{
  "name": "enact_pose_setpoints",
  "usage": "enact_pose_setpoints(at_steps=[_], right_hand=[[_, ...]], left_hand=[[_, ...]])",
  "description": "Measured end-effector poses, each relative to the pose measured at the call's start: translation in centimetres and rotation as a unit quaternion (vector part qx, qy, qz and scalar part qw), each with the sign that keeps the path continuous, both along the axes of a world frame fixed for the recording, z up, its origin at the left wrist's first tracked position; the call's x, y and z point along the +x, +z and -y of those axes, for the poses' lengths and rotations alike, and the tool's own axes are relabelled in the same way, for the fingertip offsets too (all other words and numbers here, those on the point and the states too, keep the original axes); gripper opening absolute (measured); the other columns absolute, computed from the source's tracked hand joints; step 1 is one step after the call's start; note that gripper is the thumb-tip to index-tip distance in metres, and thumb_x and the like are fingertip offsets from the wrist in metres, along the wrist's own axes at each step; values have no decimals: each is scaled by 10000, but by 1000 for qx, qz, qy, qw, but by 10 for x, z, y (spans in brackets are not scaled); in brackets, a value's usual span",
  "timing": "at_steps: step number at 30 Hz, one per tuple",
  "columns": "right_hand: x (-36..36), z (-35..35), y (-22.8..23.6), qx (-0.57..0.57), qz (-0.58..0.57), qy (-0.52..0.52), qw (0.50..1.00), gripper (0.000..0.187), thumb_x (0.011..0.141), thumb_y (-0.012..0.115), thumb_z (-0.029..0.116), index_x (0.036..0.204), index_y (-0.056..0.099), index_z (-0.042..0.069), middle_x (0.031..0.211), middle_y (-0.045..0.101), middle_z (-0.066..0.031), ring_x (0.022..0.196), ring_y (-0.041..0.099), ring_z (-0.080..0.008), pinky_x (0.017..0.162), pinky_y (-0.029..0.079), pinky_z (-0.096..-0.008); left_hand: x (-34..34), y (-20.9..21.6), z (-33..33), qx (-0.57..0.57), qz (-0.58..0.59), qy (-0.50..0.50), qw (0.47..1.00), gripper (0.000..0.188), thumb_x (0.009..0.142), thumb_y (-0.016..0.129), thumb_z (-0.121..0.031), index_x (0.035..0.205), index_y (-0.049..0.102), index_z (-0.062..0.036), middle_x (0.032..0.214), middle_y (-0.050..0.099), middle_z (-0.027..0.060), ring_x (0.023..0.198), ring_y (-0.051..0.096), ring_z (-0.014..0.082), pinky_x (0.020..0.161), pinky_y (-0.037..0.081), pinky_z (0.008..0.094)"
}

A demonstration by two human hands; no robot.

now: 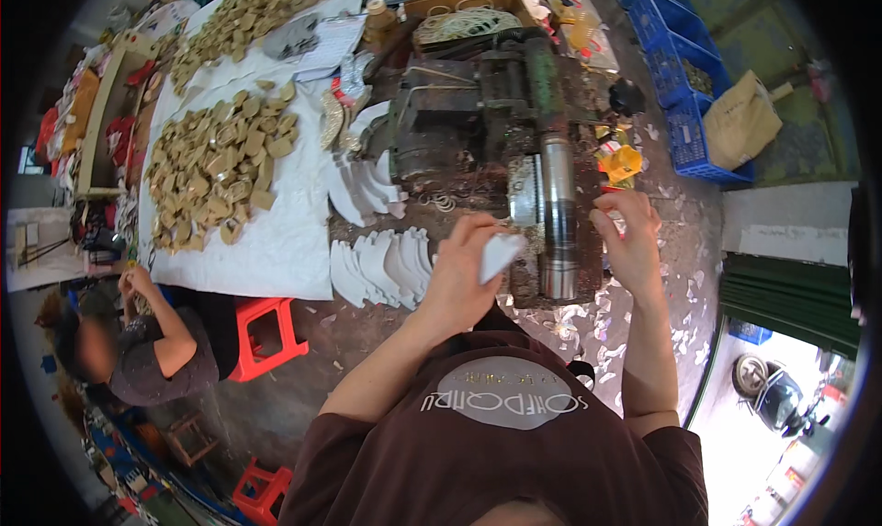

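Note:
In my left hand point(459, 278) is a flat white piece point(499, 255), gripped between fingers and thumb; the fingers' far side is hidden. This hand is beside a bright steel shaft point(559, 191) on a dark, worn machine point(441, 113). My right hand point(634, 241) hovers just right of the shaft, fingers curled and a small gap between thumb and forefinger; nothing shows in it. Left of the machine lie curved white pieces point(386, 264) in an overlapping row. More curved white pieces point(363, 186) rest just beyond them.
Many tan blocks point(216, 172) cover a white sheet point(308, 223) at left. A seated co-worker point(152, 342) is near a red stool point(266, 338). Blue crates point(680, 122) stand at far right. White scraps point(680, 296) litter the floor. A yellow item point(620, 163) lies beyond my right hand.

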State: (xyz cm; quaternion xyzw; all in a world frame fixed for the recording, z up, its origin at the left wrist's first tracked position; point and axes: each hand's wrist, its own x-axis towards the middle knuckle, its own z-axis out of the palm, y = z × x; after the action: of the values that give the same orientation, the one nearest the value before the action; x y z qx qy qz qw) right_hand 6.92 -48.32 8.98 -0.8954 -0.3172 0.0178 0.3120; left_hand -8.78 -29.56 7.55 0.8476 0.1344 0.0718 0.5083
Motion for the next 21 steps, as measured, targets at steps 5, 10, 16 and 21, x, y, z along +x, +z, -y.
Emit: enact_pose_setpoints(at_steps=[5,10,16,21], right_hand=[[3,3,-10,92,-35,8,995,124,801,663,62,902,601,29,889,606,-80,890,578,-257,821,422,-373],[-1,-2,-6,119,-69,-2,990,142,813,655,44,930,595,-10,876,605,-108,835,595,-237,781,460,-340],[-5,-9,-4,146,-62,1,987,143,839,645,52,954,595,-16,884,606,-100,821,589,-213,779,462,-323],[-17,-17,14,176,-54,20,983,144,829,644,10,963,593,-14,871,598,-109,810,582,-212,753,467,-323]], left_hand=[[-62,-32,-72,86,19,141,986,449,685,603,73,1122,568,-28,1168,530,136,1107,525,328,954,408,386],[-115,-72,-81,300,-156,-1,941,532,583,642,50,1092,575,-91,1184,555,67,1114,531,271,905,386,410],[-133,-123,-63,225,-295,-124,921,500,626,621,28,1113,590,-85,1161,549,92,1045,563,296,873,417,436],[-102,-87,-71,86,-209,-109,968,470,674,641,-20,1140,601,-71,1148,539,158,977,584,325,838,460,419]])
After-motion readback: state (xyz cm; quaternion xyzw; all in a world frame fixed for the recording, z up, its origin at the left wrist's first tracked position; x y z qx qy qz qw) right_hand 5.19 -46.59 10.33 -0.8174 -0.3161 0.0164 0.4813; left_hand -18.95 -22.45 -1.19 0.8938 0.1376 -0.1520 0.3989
